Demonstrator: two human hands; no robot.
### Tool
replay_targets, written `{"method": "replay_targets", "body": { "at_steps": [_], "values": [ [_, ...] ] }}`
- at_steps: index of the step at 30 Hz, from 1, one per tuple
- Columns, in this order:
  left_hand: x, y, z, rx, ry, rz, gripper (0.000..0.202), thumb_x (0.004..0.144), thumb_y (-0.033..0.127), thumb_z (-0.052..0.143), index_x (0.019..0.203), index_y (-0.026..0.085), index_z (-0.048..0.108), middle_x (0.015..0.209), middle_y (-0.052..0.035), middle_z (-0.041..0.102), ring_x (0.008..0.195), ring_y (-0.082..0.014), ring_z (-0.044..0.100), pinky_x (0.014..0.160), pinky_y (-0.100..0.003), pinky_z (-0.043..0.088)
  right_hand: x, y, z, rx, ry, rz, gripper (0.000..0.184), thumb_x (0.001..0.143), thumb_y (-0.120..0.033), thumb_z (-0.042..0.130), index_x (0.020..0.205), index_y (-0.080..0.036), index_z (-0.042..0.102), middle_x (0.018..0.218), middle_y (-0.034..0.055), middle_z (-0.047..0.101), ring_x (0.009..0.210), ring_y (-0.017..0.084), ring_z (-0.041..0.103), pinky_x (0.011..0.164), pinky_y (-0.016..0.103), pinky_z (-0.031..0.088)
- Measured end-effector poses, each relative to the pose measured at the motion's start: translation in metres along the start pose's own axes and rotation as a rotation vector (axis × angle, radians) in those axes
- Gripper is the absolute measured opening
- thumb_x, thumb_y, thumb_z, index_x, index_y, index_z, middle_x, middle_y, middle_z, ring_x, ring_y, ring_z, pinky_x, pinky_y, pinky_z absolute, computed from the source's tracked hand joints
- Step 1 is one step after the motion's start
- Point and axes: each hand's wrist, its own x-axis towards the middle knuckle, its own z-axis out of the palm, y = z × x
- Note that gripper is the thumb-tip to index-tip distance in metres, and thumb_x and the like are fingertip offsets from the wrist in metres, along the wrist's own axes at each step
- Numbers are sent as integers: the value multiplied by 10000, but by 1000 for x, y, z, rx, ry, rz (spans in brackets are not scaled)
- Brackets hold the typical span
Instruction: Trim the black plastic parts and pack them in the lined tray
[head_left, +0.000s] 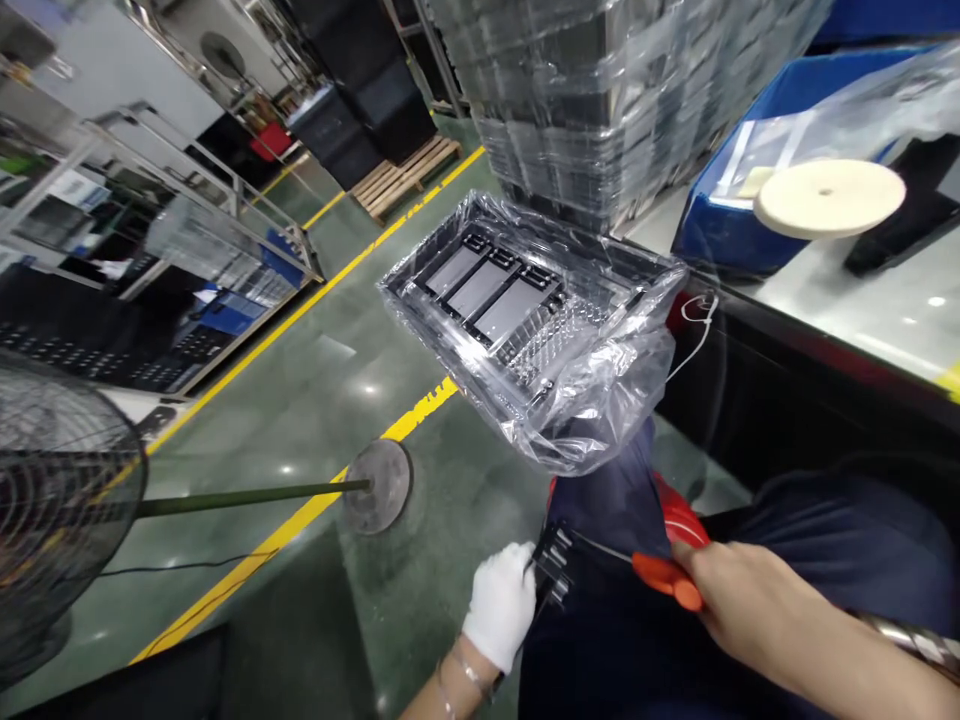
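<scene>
As far as can be judged, work is mid-step, the tally of done versus left not readable. Blue bin (720,248), beyond and rightward of the right hand (739,592): clear film (795,130) inside, cream disc (829,198) overlapping it in view. Tray (448,348), lined in clear plastic (615,390), forward of both hands: three grey-faced units (481,288) in a row; whether finished, cannot tell. Left hand (501,605), white-gloved, pinches a bright-striped black part (553,568), located between the hands. Right hand, bare, fingers curled round an orange-handled tool (667,580), thin shaft extending toward the part; contact uncertain. Judgement: held part not yet complete.
</scene>
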Motion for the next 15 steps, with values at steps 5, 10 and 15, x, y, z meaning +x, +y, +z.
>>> {"method": "replay_targets", "body": {
  "at_steps": [5, 10, 15],
  "values": [
    [1, 0, 1, 4, 21, 3, 469, 924, 42, 431, 1279, 140, 720, 1168, -116, 761, 1100, -309, 716, 1038, -470, 550, 7, 4, 5, -4, 19, -7, 371, 889, 19, 472, 1081, -148, 741, 992, 171, 782, 992, 369, 758, 822, 425, 526],
    [1, -1, 4, 11, 40, 9, 456, 927, 58, 436, 1267, 149, 725, 1162, -112, 763, 1085, -310, 718, 1022, -474, 553, 8, 9, 7, 15, 79, -16, 271, 829, -26, 597, 968, -198, 753, 895, 122, 780, 896, 317, 771, 748, 345, 523],
    [7, -10, 10, -91, 104, -41, 431, 923, 115, 402, 1152, 151, 765, 1085, -139, 778, 1037, -318, 725, 1001, -476, 540, -16, 22, 18, 81, 245, -62, 32, 746, -251, 720, 745, -252, 687, 628, 39, 668, 658, 260, 725, 618, 311, 505]
  ]
}}
